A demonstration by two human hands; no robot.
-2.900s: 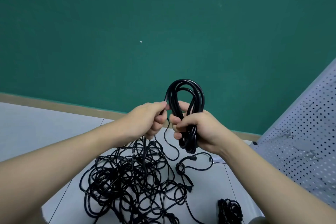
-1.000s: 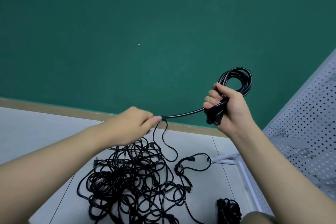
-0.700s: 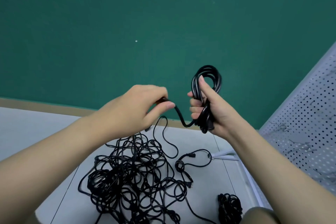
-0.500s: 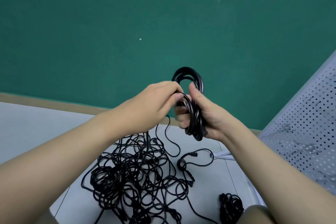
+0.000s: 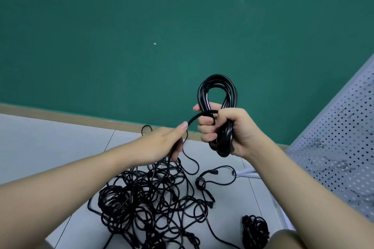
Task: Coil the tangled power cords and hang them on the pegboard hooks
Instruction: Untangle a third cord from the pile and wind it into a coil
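coil (image 5: 217, 95) looping above right hand (image 5: 232, 129)

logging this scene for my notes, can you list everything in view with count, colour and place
coiled cord: one, black, gripped in the right hand, loops standing above the fist
tangled cords: one pile, black, on the floor below the hands
small cord bundle: one, black, floor at lower right
pegboard: one, pale grey, perforated, right edge
wall: green, behind
floor: pale grey tiles
left hand: holds the cord strand running to the coil
right hand: grips the coil
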